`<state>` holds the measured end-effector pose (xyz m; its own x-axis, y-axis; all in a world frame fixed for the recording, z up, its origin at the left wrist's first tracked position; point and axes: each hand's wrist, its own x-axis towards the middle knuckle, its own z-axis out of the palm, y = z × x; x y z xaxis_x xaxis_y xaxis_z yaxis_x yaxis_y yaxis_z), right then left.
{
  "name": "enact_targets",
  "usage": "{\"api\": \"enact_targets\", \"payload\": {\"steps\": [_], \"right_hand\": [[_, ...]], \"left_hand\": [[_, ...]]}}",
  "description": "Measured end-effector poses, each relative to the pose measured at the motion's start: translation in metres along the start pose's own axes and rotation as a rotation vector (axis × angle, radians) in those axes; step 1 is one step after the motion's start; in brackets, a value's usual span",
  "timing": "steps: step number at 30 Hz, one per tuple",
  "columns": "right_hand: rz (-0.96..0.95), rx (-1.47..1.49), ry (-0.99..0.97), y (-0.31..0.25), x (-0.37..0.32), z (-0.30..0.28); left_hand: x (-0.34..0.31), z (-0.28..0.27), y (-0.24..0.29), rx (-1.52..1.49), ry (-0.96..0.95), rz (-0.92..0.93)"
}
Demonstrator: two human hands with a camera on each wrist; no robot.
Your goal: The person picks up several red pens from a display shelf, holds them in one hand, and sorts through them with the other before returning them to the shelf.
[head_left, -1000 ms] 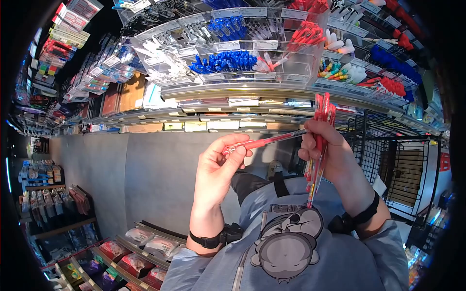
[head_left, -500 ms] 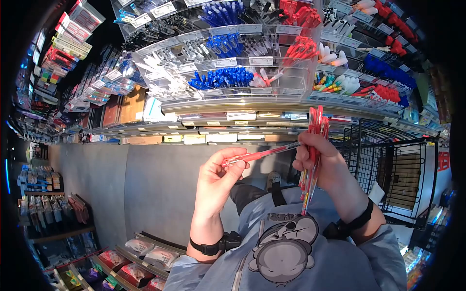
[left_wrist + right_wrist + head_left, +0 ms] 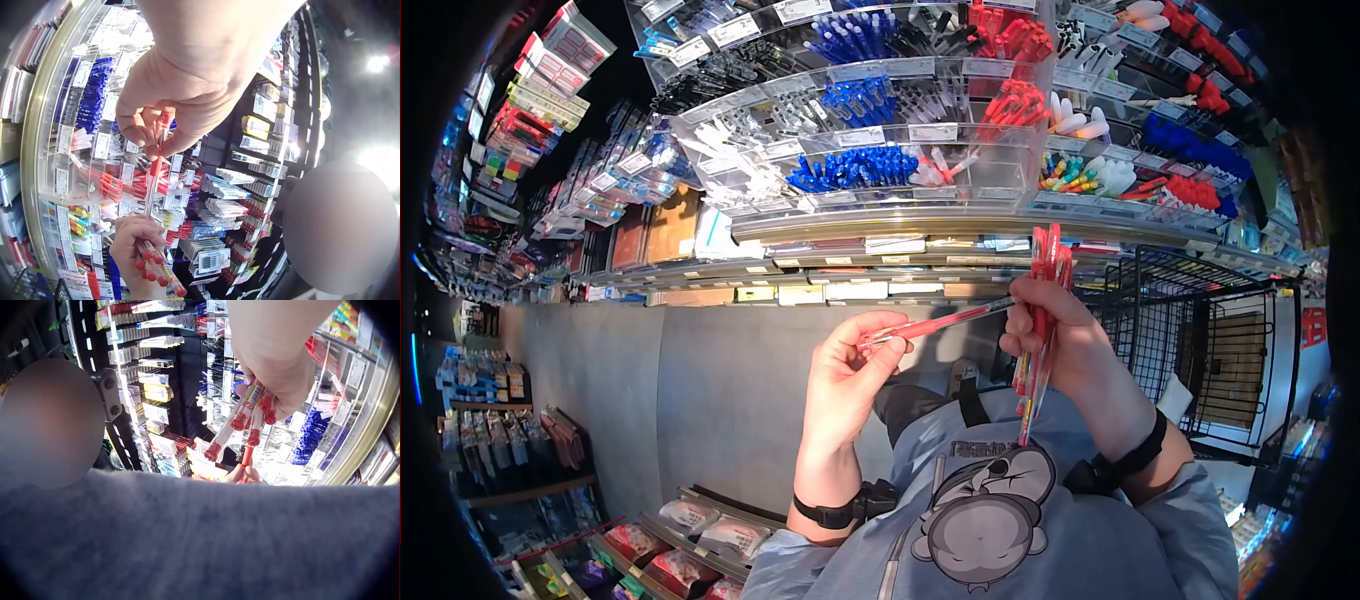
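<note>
1. While a red pen (image 3: 940, 323) is pinched near one end by the thumb and fingers of the left hand (image 3: 840, 375), its far end is aimed between 2 and 3 o'clock, reaching the right hand (image 3: 1085, 350).
2. At 3 o'clock from the left hand, a bundle (image 3: 1043, 335) of red pens is clamped upright in the right hand's curled fingers.
3. Blue, white and red pens are held in a rack (image 3: 1005, 172) at 12 o'clock.
4. Light, stiff and smooth handling is judged likely; barrels are best gripped mid-length, bundles snugly against slipping.
</note>
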<state>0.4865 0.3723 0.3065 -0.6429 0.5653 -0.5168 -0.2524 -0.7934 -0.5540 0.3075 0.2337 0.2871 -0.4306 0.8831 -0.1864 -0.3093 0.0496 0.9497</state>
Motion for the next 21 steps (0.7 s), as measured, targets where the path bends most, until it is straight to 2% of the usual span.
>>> {"api": "enact_targets", "payload": {"steps": [16,21], "right_hand": [[0.046,-0.003,-0.051,0.0022,0.0049,-0.0060],[0.131,0.042,-0.035,0.0061,0.0071,-0.0101]], "left_hand": [[-0.0022,-0.0022,-0.0045,0.013,0.033,-0.018],[-0.0019,0.0006,-0.0032,0.034,0.040,-0.012]]}}
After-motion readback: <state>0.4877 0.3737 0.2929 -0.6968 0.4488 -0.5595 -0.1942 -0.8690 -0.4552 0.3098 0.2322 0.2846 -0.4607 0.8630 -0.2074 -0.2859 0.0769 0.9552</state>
